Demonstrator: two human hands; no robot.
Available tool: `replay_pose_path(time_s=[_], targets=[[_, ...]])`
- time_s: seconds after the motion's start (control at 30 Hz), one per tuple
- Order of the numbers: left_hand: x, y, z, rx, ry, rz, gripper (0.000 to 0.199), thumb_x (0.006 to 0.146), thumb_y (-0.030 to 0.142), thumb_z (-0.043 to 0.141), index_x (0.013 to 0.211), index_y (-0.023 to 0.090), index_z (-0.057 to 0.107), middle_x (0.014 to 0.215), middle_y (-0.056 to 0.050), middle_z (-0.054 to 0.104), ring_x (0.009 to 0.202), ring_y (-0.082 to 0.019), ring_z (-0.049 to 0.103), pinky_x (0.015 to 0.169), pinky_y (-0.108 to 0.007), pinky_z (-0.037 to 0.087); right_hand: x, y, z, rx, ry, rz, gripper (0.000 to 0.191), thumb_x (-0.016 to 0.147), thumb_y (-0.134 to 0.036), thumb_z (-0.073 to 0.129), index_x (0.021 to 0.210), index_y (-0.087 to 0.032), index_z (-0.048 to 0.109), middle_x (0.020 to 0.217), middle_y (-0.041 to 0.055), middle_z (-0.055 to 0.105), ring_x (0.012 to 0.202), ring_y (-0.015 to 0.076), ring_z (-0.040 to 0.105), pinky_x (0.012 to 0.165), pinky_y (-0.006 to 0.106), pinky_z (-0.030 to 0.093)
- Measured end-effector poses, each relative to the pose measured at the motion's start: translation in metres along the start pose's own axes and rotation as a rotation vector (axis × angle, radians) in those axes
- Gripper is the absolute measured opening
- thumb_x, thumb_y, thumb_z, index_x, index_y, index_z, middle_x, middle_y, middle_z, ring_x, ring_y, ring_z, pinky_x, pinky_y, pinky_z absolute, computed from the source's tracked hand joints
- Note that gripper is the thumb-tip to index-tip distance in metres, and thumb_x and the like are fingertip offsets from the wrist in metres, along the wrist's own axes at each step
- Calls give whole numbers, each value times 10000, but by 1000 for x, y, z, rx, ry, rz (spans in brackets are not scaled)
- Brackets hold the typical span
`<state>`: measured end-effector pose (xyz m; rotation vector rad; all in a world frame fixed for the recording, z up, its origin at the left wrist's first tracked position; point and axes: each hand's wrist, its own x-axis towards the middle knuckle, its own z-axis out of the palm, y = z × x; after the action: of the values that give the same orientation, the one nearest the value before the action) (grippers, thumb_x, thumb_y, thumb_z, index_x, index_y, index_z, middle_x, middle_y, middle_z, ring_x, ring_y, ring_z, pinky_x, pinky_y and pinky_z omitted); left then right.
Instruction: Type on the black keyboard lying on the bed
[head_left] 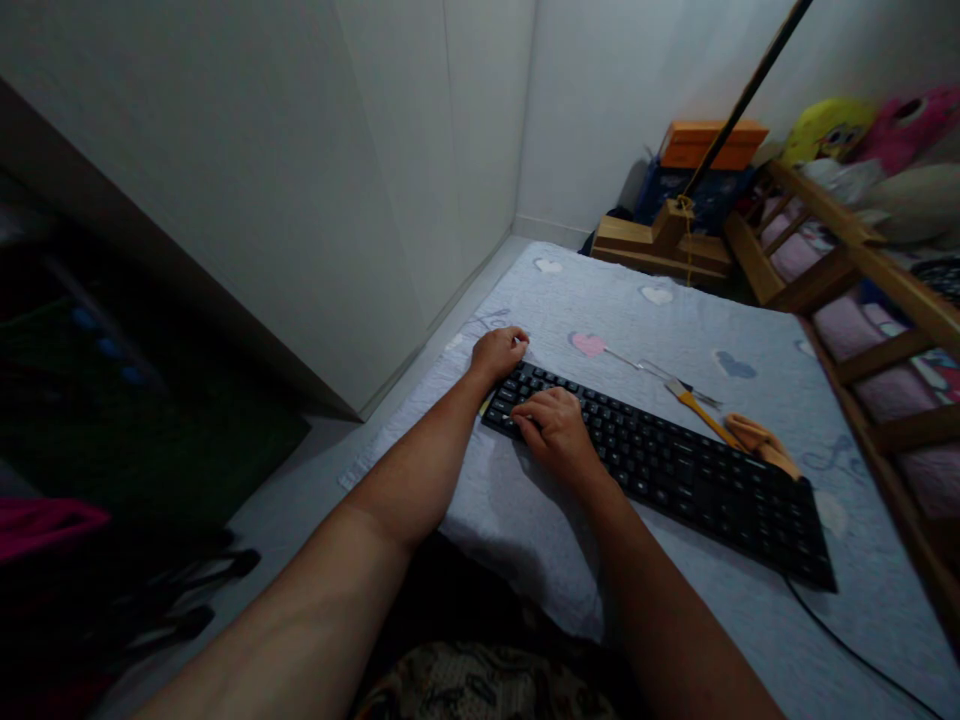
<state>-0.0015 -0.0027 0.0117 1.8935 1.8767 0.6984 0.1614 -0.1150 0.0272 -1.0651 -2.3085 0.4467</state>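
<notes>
A black computer keyboard (686, 465) lies slantwise on the quilted cloth, its cable trailing off at the lower right. My left hand (498, 354) is curled against its far left corner; exactly how the fingers grip there is partly hidden. Over the keys near the left end, my right hand (553, 425) has its fingers pinched together. A small pale tip (510, 417) shows at those fingers, too small to name. Just beyond the keyboard lie a brush (701, 408) with a yellow-orange handle, thin metal tools (652, 368) and a folded brown-orange cloth (763, 442).
The light blue heart-patterned cloth (480, 480) covers the surface. A pale cabinet (375, 180) stands close on the left. To the right runs a wooden rail (862, 260). At the back are a wooden base with a pole (667, 235) and an orange box (709, 145).
</notes>
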Motion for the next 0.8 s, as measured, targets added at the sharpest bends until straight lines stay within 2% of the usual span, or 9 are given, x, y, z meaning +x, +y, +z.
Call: replay_pose_path(time_s=[0.2, 0.8], targets=[[-1, 2, -1, -9, -1, -1, 297, 906, 298, 539, 1087, 204, 756, 930, -42, 751, 830, -173, 654, 777, -269, 470, 0, 0, 0, -13, 31, 32, 165, 941, -198, 605, 891, -220, 761, 898, 54, 739, 939, 233, 568, 934, 416, 356], [-1, 3, -1, -1, -2, -17, 294, 903, 302, 545, 1085, 212, 758, 927, -42, 747, 851, -178, 658, 797, -268, 479, -2, 1, -10, -31, 18, 37, 184, 917, -167, 571, 802, -199, 712, 835, 46, 708, 867, 214, 566, 890, 393, 351]])
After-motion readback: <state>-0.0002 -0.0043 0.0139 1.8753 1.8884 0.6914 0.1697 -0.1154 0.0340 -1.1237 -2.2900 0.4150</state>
